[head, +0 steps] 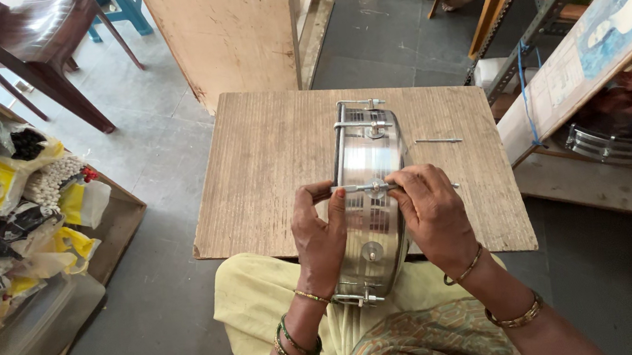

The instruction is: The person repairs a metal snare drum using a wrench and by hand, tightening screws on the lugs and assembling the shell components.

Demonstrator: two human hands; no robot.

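Drum shell (370,195), a shiny steel hoop set on edge, rests on the near part of a wooden board (268,175) and reaches back over the person's lap. Metal lugs and tension rods sit along its rim: two at the far end, one near the middle, one at the near end by the wrist. Slotted vents and a round fitting show on its polished side.

Left hand (321,236) is closed on the shell's left side, thumb and fingertips pinching the left end of the middle rod (361,188). Right hand (432,212) is curled over the shell's right side, fingers pinching the same rod at its right end. Both wrists wear bangles.

A loose rod (439,140) lies on the board just right of the shell, apart from both hands.

The board lies across the person's knees above a grey floor. To the left, a low shelf (112,232) holds plastic bags (7,177) of small white and yellow items. A dark chair (39,42) stands at the far left. An upright wooden panel (228,29) rises behind the board. On the right, a metal rack (544,24) holds more drum shells (621,143).
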